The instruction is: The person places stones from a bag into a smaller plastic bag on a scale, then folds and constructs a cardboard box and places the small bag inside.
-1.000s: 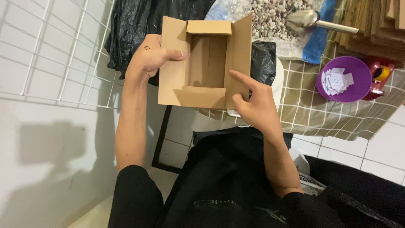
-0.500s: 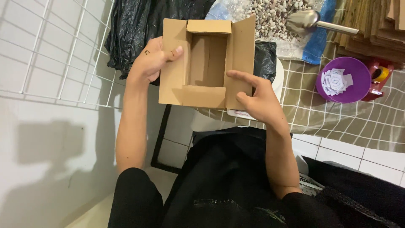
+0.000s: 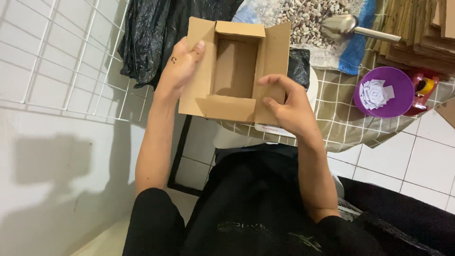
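Both hands on the cardboard box, held up in front of my chest above the checked cloth. Left hand clamped on the left flap, thumb on top. Right hand grips the lower right corner, fingers curled over the right flap. Flaps folded out, box open toward me. Purple bowl of paper bits sits right; metal scoop lies in the pebbles behind.
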